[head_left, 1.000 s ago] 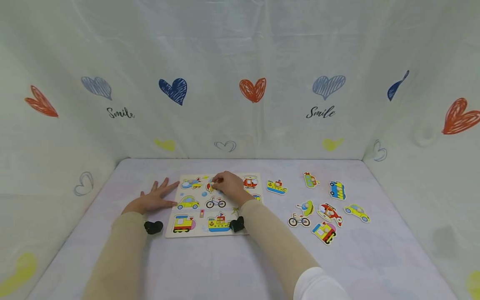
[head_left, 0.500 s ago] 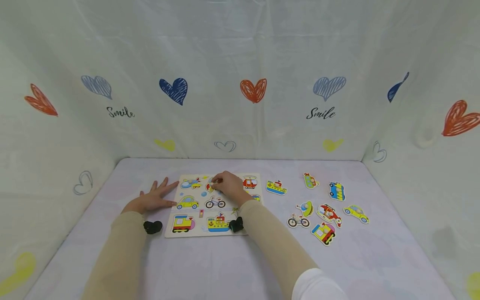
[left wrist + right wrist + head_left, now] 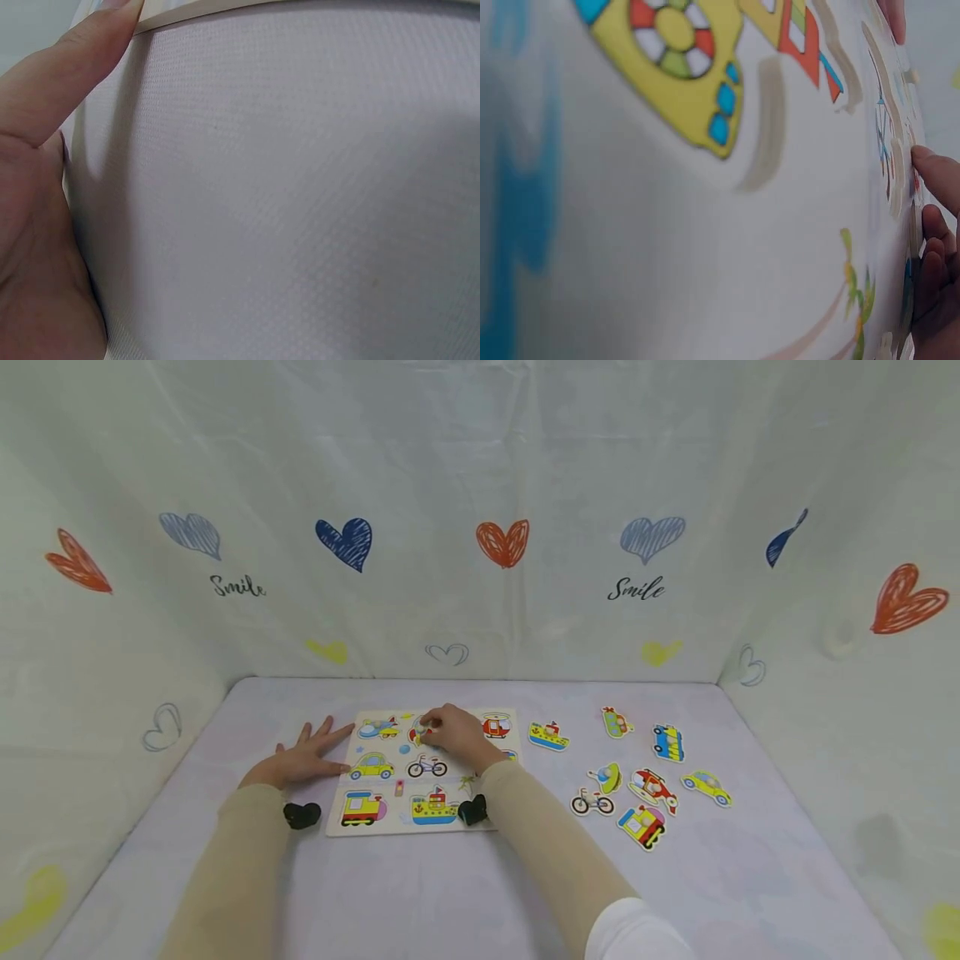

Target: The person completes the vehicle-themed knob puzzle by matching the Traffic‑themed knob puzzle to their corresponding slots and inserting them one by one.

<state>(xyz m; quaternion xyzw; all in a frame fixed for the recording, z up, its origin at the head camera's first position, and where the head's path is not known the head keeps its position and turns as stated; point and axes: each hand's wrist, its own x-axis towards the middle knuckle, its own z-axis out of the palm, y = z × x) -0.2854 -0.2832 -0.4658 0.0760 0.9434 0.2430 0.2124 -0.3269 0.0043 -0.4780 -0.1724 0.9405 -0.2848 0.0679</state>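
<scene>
Your right hand (image 3: 456,732) is pinching the rocket (image 3: 416,736) at twelve o'clock on the puzzle board (image 3: 397,828) and partly hiding it; whether the rocket is sitting flush, I cannot tell. At nine to ten o'clock your left hand (image 3: 300,760) is spreading its fingers and grasping nothing, its thumb resting on the board's edge.

The word "Smile" is showing twice on the sheet (image 3: 420,460) behind, between ten and eleven and between one and two o'clock from the board. Three red hearts (image 3: 502,544) are showing there too.

Eight loose pieces are lying toward the board's three o'clock. Around their group you are seeing one boat (image 3: 549,736) at ten, one submarine (image 3: 615,723) near twelve, one bus (image 3: 667,742) near two, one car (image 3: 707,787) at three, one train (image 3: 642,827) at six, one bicycle (image 3: 592,802) at eight, one flying saucer (image 3: 606,777) at nine, and one helicopter (image 3: 654,788) near the middle.
</scene>
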